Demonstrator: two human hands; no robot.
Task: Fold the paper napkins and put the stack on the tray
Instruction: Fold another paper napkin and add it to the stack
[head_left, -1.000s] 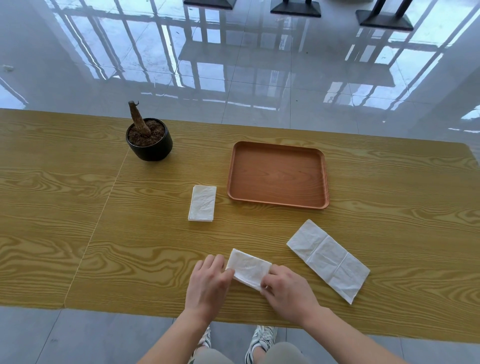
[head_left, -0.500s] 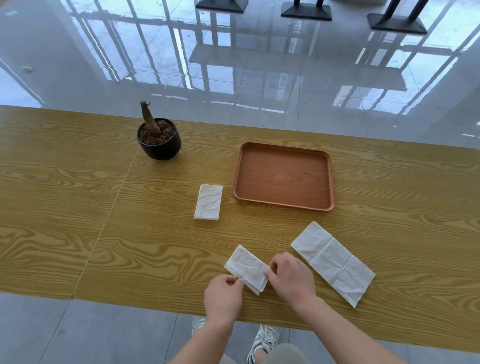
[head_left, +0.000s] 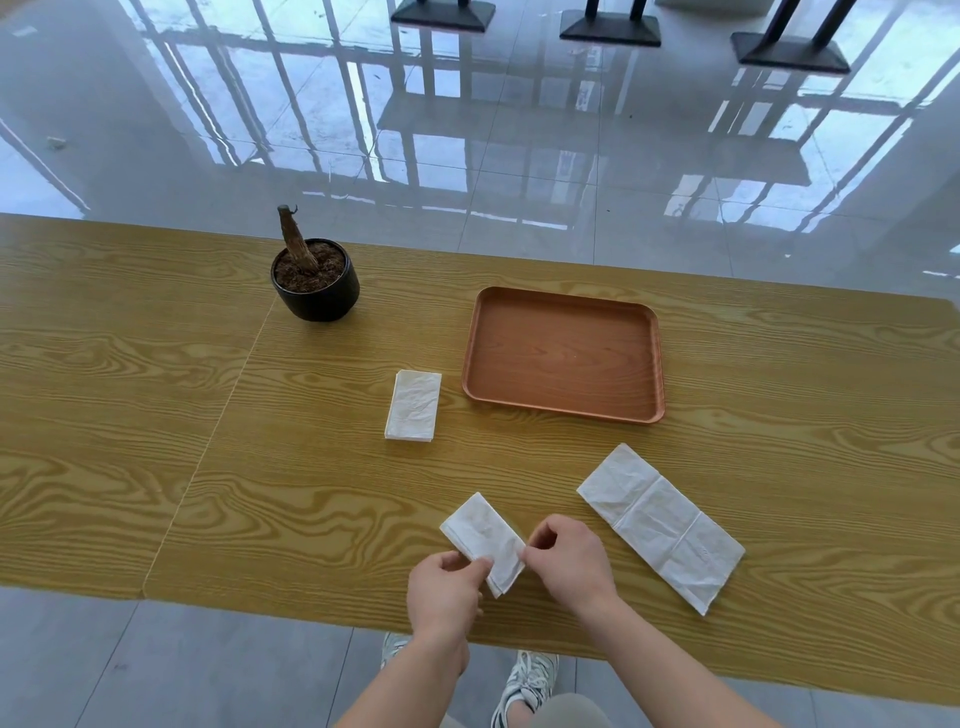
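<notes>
A small folded white napkin (head_left: 480, 535) lies near the table's front edge. My left hand (head_left: 444, 597) pinches its near-left corner, and my right hand (head_left: 569, 561) pinches its right edge with curled fingers. An unfolded napkin (head_left: 660, 525) with visible creases lies flat to the right. A folded napkin stack (head_left: 414, 405) sits further back, just left of the brown wooden tray (head_left: 563, 415), which holds nothing.
A black pot with soil and a bare stump (head_left: 315, 278) stands at the back left. The wooden table (head_left: 156, 415) has a seam left of the napkins. My shoes (head_left: 524, 686) show below the front edge.
My left hand has slid from the napkin's far-left side down to its near corner. The napkin has turned more diagonal, and my right hand has curled onto its edge.
</notes>
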